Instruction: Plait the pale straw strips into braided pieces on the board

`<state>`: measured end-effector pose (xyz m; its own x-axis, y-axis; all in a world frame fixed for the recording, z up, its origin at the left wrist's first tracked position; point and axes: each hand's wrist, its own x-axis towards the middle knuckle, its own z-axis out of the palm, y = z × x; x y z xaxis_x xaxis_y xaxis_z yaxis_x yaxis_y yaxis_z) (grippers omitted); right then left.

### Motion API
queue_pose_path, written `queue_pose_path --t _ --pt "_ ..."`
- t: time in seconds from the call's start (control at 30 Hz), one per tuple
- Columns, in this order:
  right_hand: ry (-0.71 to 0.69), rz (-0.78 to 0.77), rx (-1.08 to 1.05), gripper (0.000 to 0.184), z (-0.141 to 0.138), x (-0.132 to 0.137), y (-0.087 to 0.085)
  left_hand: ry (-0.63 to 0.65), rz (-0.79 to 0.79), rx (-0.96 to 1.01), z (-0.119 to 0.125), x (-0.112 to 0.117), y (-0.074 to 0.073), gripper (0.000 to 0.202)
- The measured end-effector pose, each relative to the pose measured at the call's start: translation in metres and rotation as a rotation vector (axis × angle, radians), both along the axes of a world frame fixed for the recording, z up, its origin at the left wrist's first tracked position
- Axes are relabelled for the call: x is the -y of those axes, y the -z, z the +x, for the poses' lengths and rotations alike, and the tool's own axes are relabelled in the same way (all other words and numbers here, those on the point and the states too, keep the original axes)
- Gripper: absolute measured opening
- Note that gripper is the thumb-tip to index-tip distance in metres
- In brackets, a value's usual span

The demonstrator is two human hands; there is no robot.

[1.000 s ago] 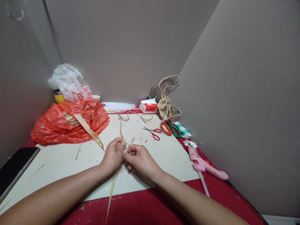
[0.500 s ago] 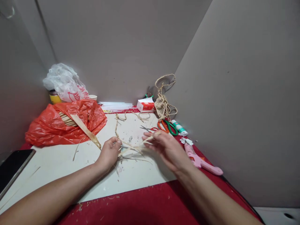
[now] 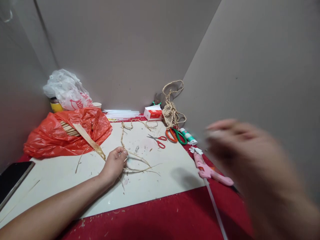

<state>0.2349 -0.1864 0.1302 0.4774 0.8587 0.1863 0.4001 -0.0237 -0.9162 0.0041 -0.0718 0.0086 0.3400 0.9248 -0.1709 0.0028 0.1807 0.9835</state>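
Observation:
My left hand point(image 3: 115, 163) pinches a braided straw cord point(image 3: 122, 135) low over the white board. Beyond the fingertips the braid runs away from me in a bent line. To the right of the grip, loose straw strands point(image 3: 140, 170) fan out across the board. Raised off to the right, my right hand point(image 3: 240, 150) is smeared by motion; its fingers look curled, but I cannot make out whether anything is between them. Nearest below it lies a pink glue gun point(image 3: 203, 168) with a clear glue stick point(image 3: 216, 208) sticking out of its back.
Red-handled scissors point(image 3: 158, 140) lie open on the white board point(image 3: 160, 186). Behind them are larger scissors point(image 3: 178, 136), a coiled braided rope point(image 3: 171, 113) and a red box point(image 3: 153, 113). An orange plastic bag point(image 3: 50, 136) with straw and a phone point(image 3: 13, 178) are at left.
My right hand has let go of the straw strands and swung right and up, toward me. The strands now rest on the board. My left hand keeps its pinch on the braid.

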Motion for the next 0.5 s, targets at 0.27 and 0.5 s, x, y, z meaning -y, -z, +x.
queue_pose_path --t 0.27,0.5 --pt "-0.590 -0.251 0.547 0.014 -0.109 -0.044 0.094 0.011 -0.060 0.106 -0.002 0.003 0.001 0.027" --pt "-0.538 -0.198 0.150 0.014 -0.098 -0.060 0.023 0.128 -0.158 0.182 0.000 0.003 -0.001 0.019"
